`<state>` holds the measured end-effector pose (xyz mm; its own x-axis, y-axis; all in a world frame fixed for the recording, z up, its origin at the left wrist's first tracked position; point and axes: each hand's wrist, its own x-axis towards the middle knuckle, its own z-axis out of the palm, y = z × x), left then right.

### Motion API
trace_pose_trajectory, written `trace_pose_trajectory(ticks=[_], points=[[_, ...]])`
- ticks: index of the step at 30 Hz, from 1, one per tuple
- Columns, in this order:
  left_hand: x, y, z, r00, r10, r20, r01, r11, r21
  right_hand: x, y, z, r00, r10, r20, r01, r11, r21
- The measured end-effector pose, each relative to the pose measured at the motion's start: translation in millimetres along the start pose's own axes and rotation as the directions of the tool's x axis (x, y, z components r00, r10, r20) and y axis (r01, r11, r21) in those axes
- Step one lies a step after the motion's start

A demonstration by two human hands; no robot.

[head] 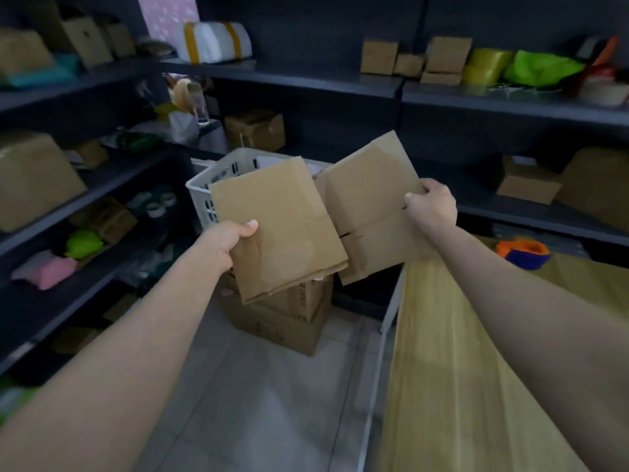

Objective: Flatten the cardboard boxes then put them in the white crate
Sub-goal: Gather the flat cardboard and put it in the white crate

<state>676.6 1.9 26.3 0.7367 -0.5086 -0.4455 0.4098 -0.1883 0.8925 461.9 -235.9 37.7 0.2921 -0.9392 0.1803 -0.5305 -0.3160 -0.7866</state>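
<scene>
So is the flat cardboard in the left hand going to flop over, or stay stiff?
Probably stiff: the flattened box juts out straight though the left hand grips only one edge. Likely light too, since one hand holds it up. Its layers gape a little at the lower edge, so it may spring open slightly in the white crate.

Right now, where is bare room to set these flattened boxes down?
Bare floor between the left shelves and the wooden table, nearer than the stacked boxes; also the table's near part. Shelves crowded; white crate mostly hidden.
</scene>
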Motion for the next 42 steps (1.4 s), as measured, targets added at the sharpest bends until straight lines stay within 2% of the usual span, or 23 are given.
trace_pose_trajectory(ticks=[8,19,25,27,30,33,36,38,42], points=[[77,29,-33,0.994,-0.013,-0.107,0.011,1.000,-0.020,62,-33,84,0.995,-0.010,0.096,0.008,1.000,0.024],[232,106,-70,0.999,0.032,-0.032,-0.032,0.999,-0.012,156,-93,182,0.999,0.034,0.015,-0.033,0.999,-0.040],[294,137,-68,1.000,0.000,-0.030,0.000,1.000,0.015,204,-109,231,0.999,0.034,0.019,-0.032,0.994,-0.107],[314,143,-66,0.999,-0.014,-0.041,0.015,1.000,0.017,222,-109,247,0.999,0.028,0.040,-0.023,0.993,-0.120],[343,148,-62,0.997,-0.040,-0.072,0.043,0.998,0.039,250,-101,278,0.989,0.009,0.150,0.018,0.984,-0.179],[366,147,-54,0.991,-0.075,-0.115,0.080,0.996,0.036,278,-88,313,0.942,0.016,0.334,0.072,0.965,-0.251],[385,143,-40,0.985,-0.106,-0.139,0.111,0.993,0.033,301,-73,351,0.856,0.023,0.517,0.136,0.954,-0.266],[396,138,-29,0.979,-0.123,-0.164,0.131,0.991,0.040,313,-63,374,0.800,0.020,0.599,0.174,0.949,-0.264],[420,124,-15,0.959,-0.202,-0.199,0.221,0.972,0.079,320,-34,415,0.671,0.059,0.739,0.159,0.962,-0.221]])
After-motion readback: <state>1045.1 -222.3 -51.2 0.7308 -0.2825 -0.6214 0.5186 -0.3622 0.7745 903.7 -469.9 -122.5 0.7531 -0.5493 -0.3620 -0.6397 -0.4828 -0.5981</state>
